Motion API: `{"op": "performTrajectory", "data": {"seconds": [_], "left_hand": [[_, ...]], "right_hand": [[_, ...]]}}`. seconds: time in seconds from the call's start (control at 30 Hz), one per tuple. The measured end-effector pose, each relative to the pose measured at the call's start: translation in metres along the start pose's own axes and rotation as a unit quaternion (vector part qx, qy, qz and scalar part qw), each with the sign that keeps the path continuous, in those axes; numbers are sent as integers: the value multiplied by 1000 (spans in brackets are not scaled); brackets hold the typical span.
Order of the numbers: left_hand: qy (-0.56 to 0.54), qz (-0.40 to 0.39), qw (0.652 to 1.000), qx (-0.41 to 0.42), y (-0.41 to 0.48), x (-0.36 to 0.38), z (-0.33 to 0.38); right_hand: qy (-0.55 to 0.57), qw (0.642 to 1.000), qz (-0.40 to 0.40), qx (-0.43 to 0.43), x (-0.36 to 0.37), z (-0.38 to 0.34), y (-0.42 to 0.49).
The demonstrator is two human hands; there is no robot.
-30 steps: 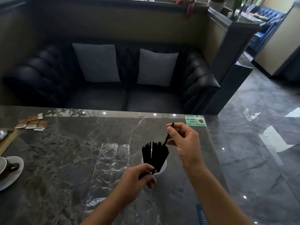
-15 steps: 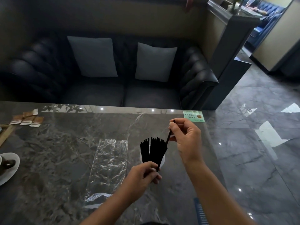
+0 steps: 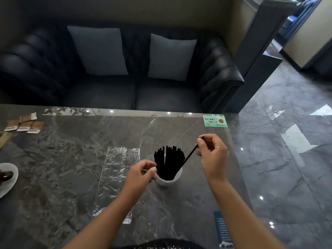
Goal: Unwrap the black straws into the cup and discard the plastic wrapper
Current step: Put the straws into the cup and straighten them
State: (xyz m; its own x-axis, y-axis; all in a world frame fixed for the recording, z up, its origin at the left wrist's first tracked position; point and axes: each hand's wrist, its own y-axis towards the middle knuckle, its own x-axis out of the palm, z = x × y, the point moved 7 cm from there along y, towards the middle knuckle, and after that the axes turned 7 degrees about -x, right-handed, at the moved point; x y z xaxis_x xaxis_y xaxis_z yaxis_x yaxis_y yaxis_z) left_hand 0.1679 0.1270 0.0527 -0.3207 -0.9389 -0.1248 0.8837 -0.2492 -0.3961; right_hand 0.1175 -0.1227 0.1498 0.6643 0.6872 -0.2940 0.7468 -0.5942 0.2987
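Note:
A white cup (image 3: pixel 177 177) stands on the dark marble table (image 3: pixel 71 159), filled with a bundle of black straws (image 3: pixel 168 159) fanning upward. My left hand (image 3: pixel 142 172) grips the cup's left side at the rim. My right hand (image 3: pixel 212 155) pinches the top end of a single black straw (image 3: pixel 190 155) that leans right, its lower end in the cup. The empty clear plastic wrapper (image 3: pixel 116 175) lies flat on the table just left of the cup, partly under my left forearm.
Several brown sachets (image 3: pixel 25 124) lie at the far left. A white saucer (image 3: pixel 8 178) with a dark cup sits at the left edge. A green card (image 3: pixel 214 120) rests at the table's far right corner. A black sofa (image 3: pixel 116 72) stands beyond the table.
My left hand has shifted from the cup's front to its left side at the rim. My right hand has tilted the single straw further right. The view has tilted downward.

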Motion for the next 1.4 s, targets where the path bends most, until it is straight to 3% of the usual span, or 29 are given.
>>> {"op": "performTrajectory", "data": {"seconds": [0.17,0.3,0.47,0.57,0.7,1.0,1.2,1.4], "left_hand": [[-42,41,998,-23,11,-4,-2],[-4,23,1000,-7,19,4,3],[146,-39,988,1,28,21,-4],[142,-42,989,-7,32,23,-8],[140,-34,990,-8,35,24,-9],[258,-79,963,14,48,34,-3],[238,-100,966,33,56,42,9],[188,-96,977,32,61,44,12]], "right_hand": [[-58,998,-30,-16,8,14,-18],[-112,992,-43,-37,13,19,-25],[-149,985,-80,-32,23,37,-33],[-155,980,-119,-27,34,48,-39],[-158,974,-165,3,46,64,-44],[-149,940,-293,87,78,88,-47],[-168,916,-358,63,101,82,-37],[-160,914,-372,29,104,76,-31]]}}
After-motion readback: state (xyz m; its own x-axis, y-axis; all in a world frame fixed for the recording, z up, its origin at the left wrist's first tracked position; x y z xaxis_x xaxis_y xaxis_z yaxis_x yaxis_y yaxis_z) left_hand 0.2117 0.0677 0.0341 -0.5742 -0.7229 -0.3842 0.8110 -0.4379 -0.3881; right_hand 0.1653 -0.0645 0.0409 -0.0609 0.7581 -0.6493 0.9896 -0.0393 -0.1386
